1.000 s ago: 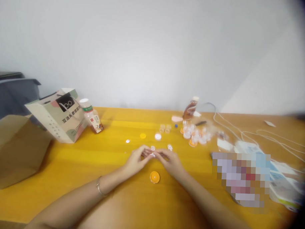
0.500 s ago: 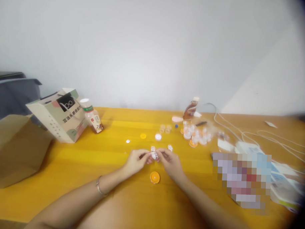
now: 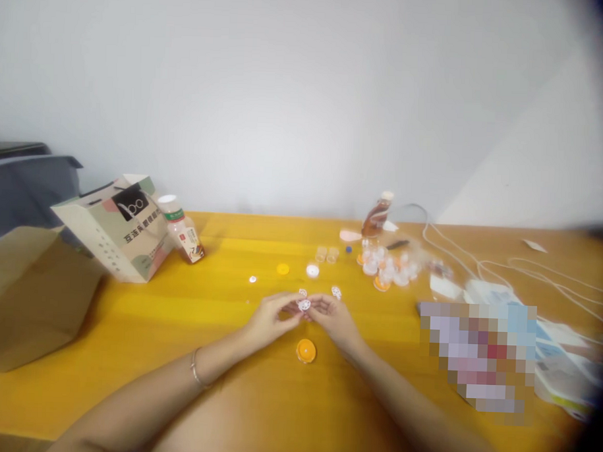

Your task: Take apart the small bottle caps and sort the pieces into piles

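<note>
So the yellow table (image 3: 180, 314) is taking up most of the view, with a brown paper bag (image 3: 32, 302) lying at the far left edge and a printed gift bag (image 3: 118, 229) leaning just beside it. A drink bottle (image 3: 182, 232) is tilting against that gift bag. Far right of centre, a heap of little white and orange pieces (image 3: 386, 268) is sitting near some white cables (image 3: 478, 258). The left hand (image 3: 271, 317) and right hand (image 3: 335, 319) are meeting mid-table, both pinching narrow on a small white disc (image 3: 304, 305) between their fingertips, just above the table. An orange cap (image 3: 306, 350) is resting just near of it
</note>
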### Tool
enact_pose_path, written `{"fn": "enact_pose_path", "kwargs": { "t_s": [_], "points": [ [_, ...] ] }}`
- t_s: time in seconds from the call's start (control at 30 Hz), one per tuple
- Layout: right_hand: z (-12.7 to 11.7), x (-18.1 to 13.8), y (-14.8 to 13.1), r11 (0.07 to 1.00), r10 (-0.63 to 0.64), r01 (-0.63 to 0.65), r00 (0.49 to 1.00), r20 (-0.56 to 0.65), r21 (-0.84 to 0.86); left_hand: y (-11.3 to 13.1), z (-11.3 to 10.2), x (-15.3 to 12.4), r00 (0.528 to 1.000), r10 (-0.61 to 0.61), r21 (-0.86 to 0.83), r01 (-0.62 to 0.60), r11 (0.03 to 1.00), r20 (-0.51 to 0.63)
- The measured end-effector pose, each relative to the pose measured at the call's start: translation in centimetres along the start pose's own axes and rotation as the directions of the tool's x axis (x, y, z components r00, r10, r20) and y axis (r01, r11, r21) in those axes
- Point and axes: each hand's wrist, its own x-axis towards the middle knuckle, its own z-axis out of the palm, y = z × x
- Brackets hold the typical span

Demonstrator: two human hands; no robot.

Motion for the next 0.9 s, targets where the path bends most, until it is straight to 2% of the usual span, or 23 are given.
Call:
{"fn": "enact_pose_path", "kwargs": {
  "t_s": [0.13,0.23,0.33,0.47,0.7,0.8,0.9],
  "points": [
    [0.0,-0.1,0.1,1.0,0.006,-0.006,1.0,0.026,-0.006,0.1,-0.4,0.2,0.995,0.099,0.118,-0.1,0.988,0.015],
    [0.1,-0.1,0.0,0.999,0.031,-0.032,0.998,0.05,0.03,-0.1,-0.5,0.2,0.988,0.154,0.148,-0.149,0.978,-0.017],
    [0.2,-0.1,-0.2,0.997,0.048,-0.052,0.996,0.076,0.053,-0.3,-0.4,0.1,0.99,0.131,0.133,-0.124,0.983,-0.047],
    [0.4,-0.1,-0.7,1.0,-0.009,0.009,0.999,0.052,0.01,-0.4,-0.3,0.0,0.992,0.087,0.101,-0.077,0.992,-0.096],
    [0.7,-0.2,-0.9,0.999,0.029,-0.032,0.995,0.09,0.029,-0.4,-0.6,-0.1,0.947,0.299,0.187,-0.274,0.943,-0.117],
    [0.6,0.2,-0.4,0.998,-0.037,0.039,0.998,0.044,-0.051,-0.3,-1.0,-0.2,0.933,0.324,0.208,-0.289,0.935,-0.159],
    [0.1,0.7,0.1,0.964,-0.173,0.155,0.983,-0.064,-0.214,-0.2,-1.4,-0.2,0.923,0.313,0.219,-0.265,0.939,-0.224]
  ]
}}
